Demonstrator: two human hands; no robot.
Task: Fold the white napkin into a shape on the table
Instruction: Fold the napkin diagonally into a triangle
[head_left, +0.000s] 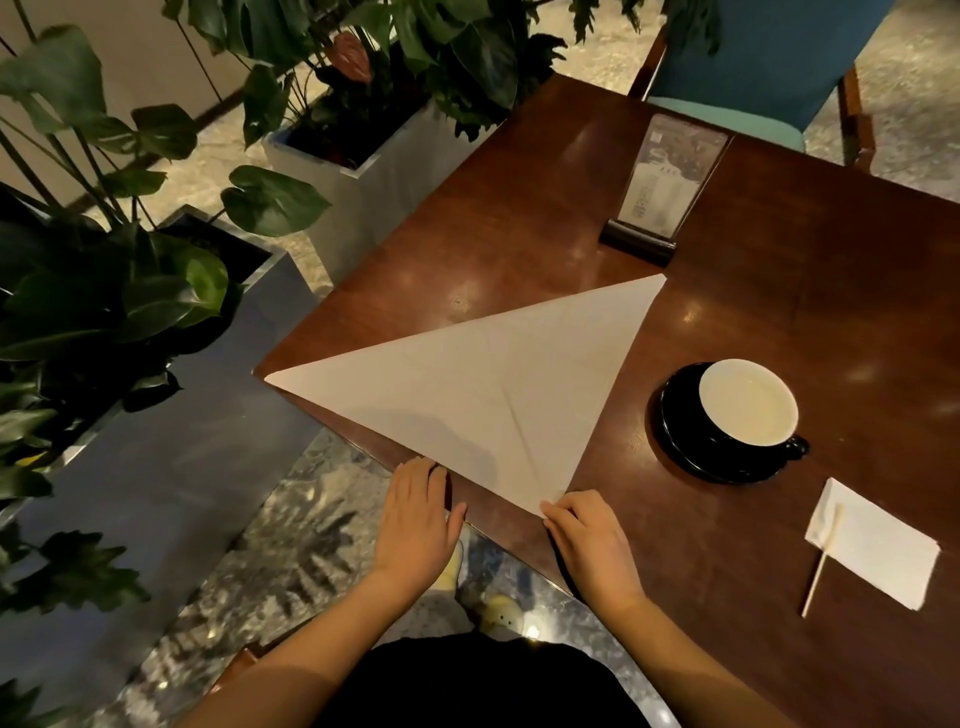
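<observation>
Dark polished wood forms the table (831, 270), set over a speckled stone floor. At its near edge the left hand (415, 519) lies flat with its fingers straight and relaxed, their tips touching the lower edge of the white napkin (478, 384). The right hand (592, 545) has its fingertips on the napkin's nearest corner; whether they pinch it or only press it cannot be told. The napkin lies flat on the table as a large triangle with faint creases, one point at the table's left edge and another toward the middle. To the right, a wooden stick (823, 561) rests across a small folded paper tissue (883, 551). Beyond sits a black cup (748, 402) on a black saucer (675, 436). Farther off stand an upright menu holder (670, 182), a teal chair (753, 62) and, left of the table, leafy plants in grey planters (374, 176).
</observation>
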